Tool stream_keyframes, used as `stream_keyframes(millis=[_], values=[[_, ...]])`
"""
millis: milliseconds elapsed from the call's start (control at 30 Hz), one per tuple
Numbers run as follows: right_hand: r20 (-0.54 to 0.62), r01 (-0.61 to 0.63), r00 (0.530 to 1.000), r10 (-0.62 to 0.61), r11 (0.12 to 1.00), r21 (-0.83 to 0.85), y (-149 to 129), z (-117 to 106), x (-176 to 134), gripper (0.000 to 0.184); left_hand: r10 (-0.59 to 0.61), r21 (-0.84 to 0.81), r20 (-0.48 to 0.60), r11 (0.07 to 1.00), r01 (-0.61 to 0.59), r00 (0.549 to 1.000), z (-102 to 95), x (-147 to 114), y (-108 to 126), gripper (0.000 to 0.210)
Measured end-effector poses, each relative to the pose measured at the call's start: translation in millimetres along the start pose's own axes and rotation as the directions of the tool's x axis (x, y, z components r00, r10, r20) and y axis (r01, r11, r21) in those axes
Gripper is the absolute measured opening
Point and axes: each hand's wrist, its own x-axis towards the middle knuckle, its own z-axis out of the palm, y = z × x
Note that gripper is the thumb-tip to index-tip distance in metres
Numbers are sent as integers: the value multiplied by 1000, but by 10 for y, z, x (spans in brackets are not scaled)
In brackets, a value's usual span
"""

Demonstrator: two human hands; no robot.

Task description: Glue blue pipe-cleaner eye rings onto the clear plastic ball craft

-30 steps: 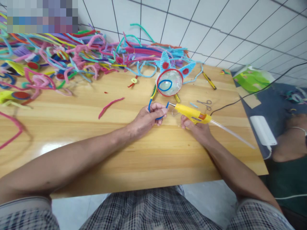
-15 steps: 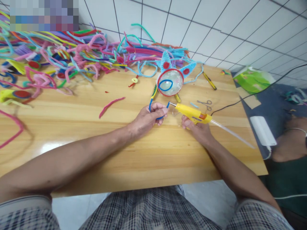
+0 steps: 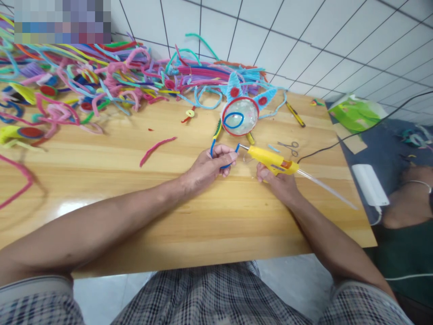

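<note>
Between thumb and fingers, my left hand (image 3: 216, 163) pinches a bent blue pipe cleaner (image 3: 213, 148), whose two ends stick up. My right hand (image 3: 278, 180) is wrapped round the handle of a yellow hot glue gun (image 3: 270, 159). The gun's metal nozzle points left and meets, or nearly meets, the pipe cleaner's right end. A clear glue stick (image 3: 328, 189) juts from the gun's back. Just beyond my hands sits a round clear piece (image 3: 248, 118) with a red rim, light-blue ears with red dots, and a blue loop on its face.
Heaped pipe cleaners (image 3: 115, 76) in many colours fill the back left. A pink pipe cleaner piece (image 3: 157, 150) lies left of my hands. Scissors (image 3: 291, 148) and a yellow craft knife (image 3: 295, 114) lie to the right. The gun's black cord (image 3: 333, 146) crosses the table's right edge near another person's arm (image 3: 407, 198).
Almost nothing differs. Both hands keep their places, with the glue gun's nozzle still at the blue pipe cleaner's end.
</note>
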Motion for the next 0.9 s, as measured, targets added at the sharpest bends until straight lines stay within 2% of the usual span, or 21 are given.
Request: stream_keyframes(millis=[367,633,900], values=[[-18,-22,1000,22,999,-23,15,0,-9,43,-2,14,-8,1000,2,1000,-1,1,-3,45],[-16,-39,999,38,998,-53,-37,-13,-24,38,55,51,-28,997,-54,998,-20,-3,-50,49],[-29,-58,998,56,995,-80,-53,-19,-39,43,79,98,-30,992,-76,996,-42,21,-78,51]])
